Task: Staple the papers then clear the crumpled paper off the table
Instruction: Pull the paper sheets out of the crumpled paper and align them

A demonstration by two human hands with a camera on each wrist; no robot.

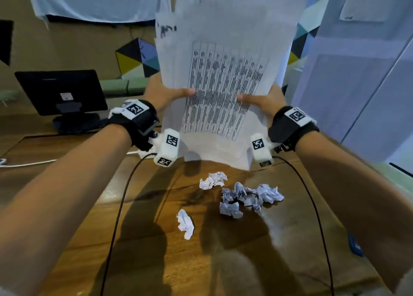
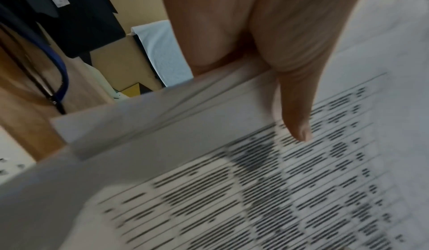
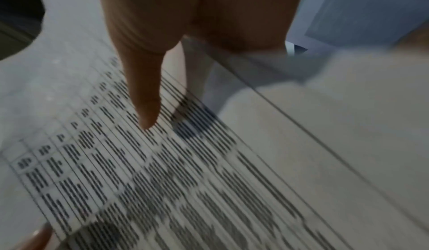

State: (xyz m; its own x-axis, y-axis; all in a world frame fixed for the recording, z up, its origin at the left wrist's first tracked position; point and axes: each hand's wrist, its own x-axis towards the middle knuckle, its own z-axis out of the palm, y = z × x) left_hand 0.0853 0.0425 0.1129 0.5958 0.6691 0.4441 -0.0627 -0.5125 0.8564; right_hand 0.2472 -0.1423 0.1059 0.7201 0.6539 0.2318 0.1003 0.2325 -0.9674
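- Head view: the desk (image 1: 78, 206) spreads below me, and I hold the papers (image 1: 223, 72) upright at 12 o'clock, probably to square their edges before stapling.
- Crumpled paper (image 1: 241, 195) waits on the desk at 5 o'clock.
- My left hand (image 1: 165, 92) and right hand (image 1: 263, 101) each pinch the papers, thumbs in front.

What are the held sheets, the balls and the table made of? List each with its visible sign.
Sheets: thin matte white paper; they show a printed table and curve between the left hand and right hand.
Balls: the same printed paper, crushed into sharp creases.
Table: looks like wood or wood veneer, glossy; brown grain with a pale glare patch.
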